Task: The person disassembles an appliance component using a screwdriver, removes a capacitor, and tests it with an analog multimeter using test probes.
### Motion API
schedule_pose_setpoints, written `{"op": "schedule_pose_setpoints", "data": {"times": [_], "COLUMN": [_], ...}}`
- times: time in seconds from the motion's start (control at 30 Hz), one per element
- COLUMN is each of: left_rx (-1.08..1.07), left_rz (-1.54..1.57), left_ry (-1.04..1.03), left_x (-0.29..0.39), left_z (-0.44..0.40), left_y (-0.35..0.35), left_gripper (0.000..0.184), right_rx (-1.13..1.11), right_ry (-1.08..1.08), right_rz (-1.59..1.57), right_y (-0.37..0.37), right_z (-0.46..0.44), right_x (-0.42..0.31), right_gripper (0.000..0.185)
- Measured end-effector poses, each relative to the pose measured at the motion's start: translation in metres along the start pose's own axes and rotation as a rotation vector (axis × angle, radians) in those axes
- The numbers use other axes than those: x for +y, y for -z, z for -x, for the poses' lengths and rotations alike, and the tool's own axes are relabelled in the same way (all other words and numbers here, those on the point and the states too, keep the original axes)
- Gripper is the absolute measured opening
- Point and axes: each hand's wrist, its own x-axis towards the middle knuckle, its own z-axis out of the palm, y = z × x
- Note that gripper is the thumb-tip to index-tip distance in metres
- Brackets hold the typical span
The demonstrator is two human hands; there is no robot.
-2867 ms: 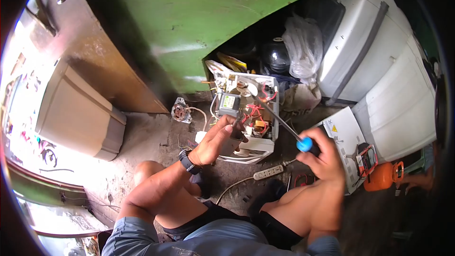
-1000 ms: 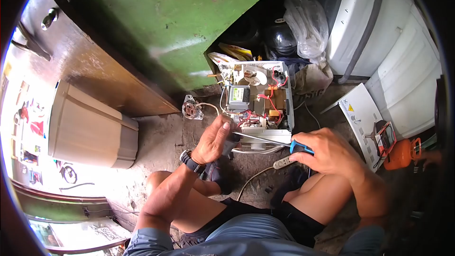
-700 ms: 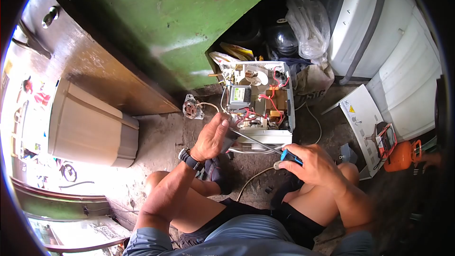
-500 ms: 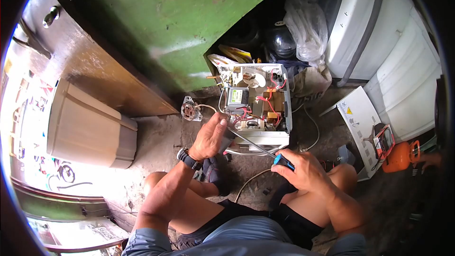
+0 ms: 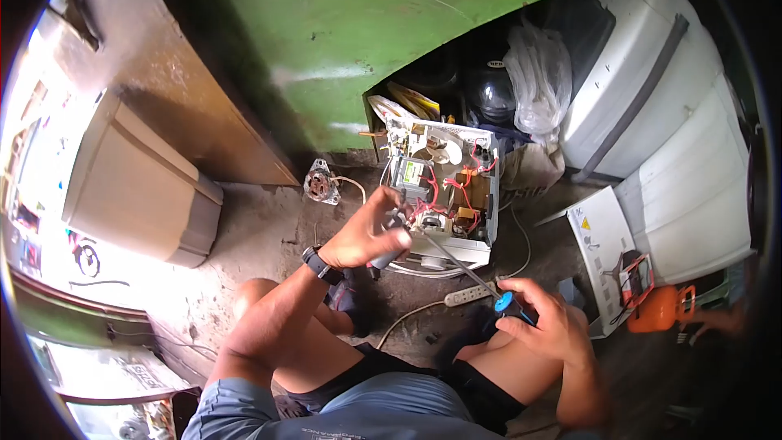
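A long screwdriver (image 5: 456,262) with a blue and black handle is gripped in my right hand (image 5: 542,322). Its shaft slants up and left to the front of an opened microwave oven (image 5: 456,246), which shows a transformer, red wires and a white fan. My left hand (image 5: 366,232) is at the oven's front left corner, close to the shaft's tip, thumb spread from the fingers. Something grey between them is too blurred to name. Below that hand a dark grey object (image 5: 384,259) is partly hidden.
A small motor (image 5: 322,183) lies left on the floor, its cord running to the oven. A power strip (image 5: 466,297) sits in front. To the right are a white metal panel (image 5: 599,232), red leads (image 5: 637,285) and an orange tool (image 5: 656,310). A beige bin (image 5: 138,187) stands left.
My left thumb has spread away from the fingers. My right hand and the screwdriver handle have moved down and right. The view has shifted, and the power strip shows more fully.
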Motion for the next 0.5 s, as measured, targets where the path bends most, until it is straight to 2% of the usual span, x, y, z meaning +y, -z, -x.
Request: {"op": "schedule_pose_setpoints", "data": {"times": [0.03, 0.07, 0.13, 0.2, 0.33, 0.4, 0.47, 0.5], "left_rx": [0.004, -0.003, -0.009, -0.028, -0.004, -0.005, 0.046, 0.039], "left_rz": [-0.040, -0.278, -0.120, -0.184, -0.206, -0.224, -0.114, -0.033], "left_ry": [0.149, -0.026, 0.005, -0.133, -0.178, -0.168, -0.037, 0.031], "left_x": [0.012, 0.002, 0.007, 0.001, -0.001, 0.002, 0.015, 0.013], "left_z": [-0.001, -0.003, -0.002, -0.003, -0.002, -0.006, -0.010, -0.012], "left_y": [-0.006, -0.002, -0.009, -0.011, -0.015, -0.018, -0.026, -0.027], "left_gripper": [0.072, 0.069, 0.064, 0.061, 0.061, 0.067, 0.068, 0.074], "right_rx": [-0.011, -0.019, -0.048, -0.098, -0.125, -0.101, -0.078, -0.057], "right_ry": [-0.026, -0.055, -0.060, 0.049, -0.010, 0.003, 0.015, 0.008], "right_rz": [0.067, 0.131, 0.102, 0.129, 0.297, 0.334, 0.372, 0.390], "right_y": [0.009, 0.017, 0.037, 0.056, 0.074, 0.078, 0.081, 0.082], "right_z": [0.003, 0.006, 0.008, 0.011, 0.017, 0.019, 0.020, 0.019], "right_x": [-0.008, -0.014, -0.021, -0.033, -0.064, -0.068, -0.072, -0.075], "right_gripper": [0.056, 0.056, 0.054, 0.051, 0.052, 0.052, 0.051, 0.050]}}
